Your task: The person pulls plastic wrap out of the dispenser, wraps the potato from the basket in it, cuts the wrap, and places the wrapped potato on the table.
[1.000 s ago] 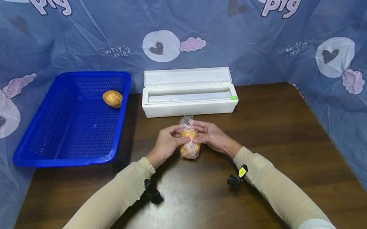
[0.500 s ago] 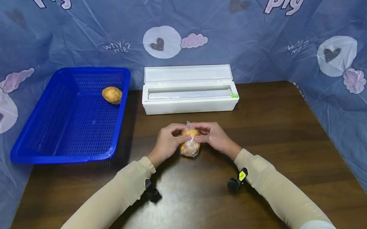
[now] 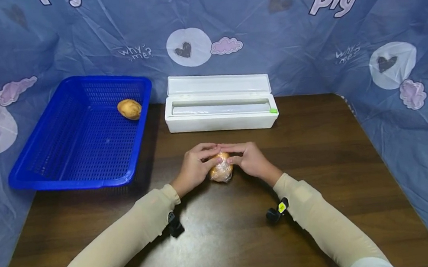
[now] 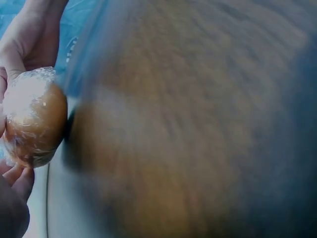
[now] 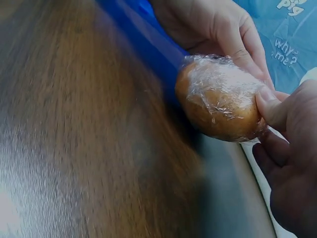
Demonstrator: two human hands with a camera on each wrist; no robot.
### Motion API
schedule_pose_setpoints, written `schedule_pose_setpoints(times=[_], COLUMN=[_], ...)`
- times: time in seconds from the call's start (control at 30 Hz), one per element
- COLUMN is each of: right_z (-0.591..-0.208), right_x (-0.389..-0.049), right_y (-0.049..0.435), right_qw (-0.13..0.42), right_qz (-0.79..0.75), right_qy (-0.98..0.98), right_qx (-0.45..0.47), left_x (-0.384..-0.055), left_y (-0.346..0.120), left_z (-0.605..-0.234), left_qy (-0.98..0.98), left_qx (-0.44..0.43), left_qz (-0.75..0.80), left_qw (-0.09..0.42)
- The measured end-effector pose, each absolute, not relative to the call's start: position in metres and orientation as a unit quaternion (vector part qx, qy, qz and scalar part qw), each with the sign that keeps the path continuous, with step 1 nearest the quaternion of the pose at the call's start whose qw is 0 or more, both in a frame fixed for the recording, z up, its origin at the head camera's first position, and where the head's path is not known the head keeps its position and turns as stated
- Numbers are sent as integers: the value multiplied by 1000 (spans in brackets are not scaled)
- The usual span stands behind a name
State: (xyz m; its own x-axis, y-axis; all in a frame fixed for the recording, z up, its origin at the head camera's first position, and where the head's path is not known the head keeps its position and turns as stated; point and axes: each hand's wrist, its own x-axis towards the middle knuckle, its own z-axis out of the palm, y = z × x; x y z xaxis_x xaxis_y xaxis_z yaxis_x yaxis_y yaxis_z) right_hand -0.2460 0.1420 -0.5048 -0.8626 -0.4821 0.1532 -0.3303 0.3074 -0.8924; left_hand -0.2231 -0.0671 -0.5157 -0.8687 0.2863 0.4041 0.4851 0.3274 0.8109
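Observation:
A potato [image 3: 221, 174] wrapped in clear cling film is held between both hands at the middle of the table. My left hand [image 3: 195, 166] grips its left side, and my right hand [image 3: 252, 159] grips the right. Both thumbs press on the near face, while the fingers reach over the far end and meet there. In the right wrist view the film lies crinkled and shiny over the potato [image 5: 220, 106]. The left wrist view shows the wrapped potato [image 4: 37, 121] close to the frame's left edge, with part of each hand cut off.
A blue plastic basket [image 3: 74, 183] stands at the left with one bare potato [image 3: 130, 109] inside. Beyond the hands is a white cling film box [image 3: 220, 123], lid up, a roll inside. A printed blue cloth [image 3: 287, 47] hangs behind the brown wooden table [image 3: 316, 140].
The film end that stuck up beyond the potato has been folded down and now sits under the fingers. Both hands have closed in over the far end.

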Motion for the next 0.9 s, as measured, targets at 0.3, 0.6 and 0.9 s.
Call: schedule_pose_setpoints(times=[0.3, 0.6, 0.9], right_z=[-505, -509, -509], right_x=[-239, -239, -235], right_y=[145, 147, 136], right_qw=[-25, -12, -13], right_qz=[-421, -430, -423], right_qy=[840, 847, 846], right_qx=[-342, -312, -324], left_x=[-210, -200, -191], left_y=[-68, -65, -66], left_z=[-512, -510, -517], left_qy=[-865, -893, -916], left_qx=[-298, -317, -316], left_qz=[-388, -317, -244], left_qw=[111, -50, -37])
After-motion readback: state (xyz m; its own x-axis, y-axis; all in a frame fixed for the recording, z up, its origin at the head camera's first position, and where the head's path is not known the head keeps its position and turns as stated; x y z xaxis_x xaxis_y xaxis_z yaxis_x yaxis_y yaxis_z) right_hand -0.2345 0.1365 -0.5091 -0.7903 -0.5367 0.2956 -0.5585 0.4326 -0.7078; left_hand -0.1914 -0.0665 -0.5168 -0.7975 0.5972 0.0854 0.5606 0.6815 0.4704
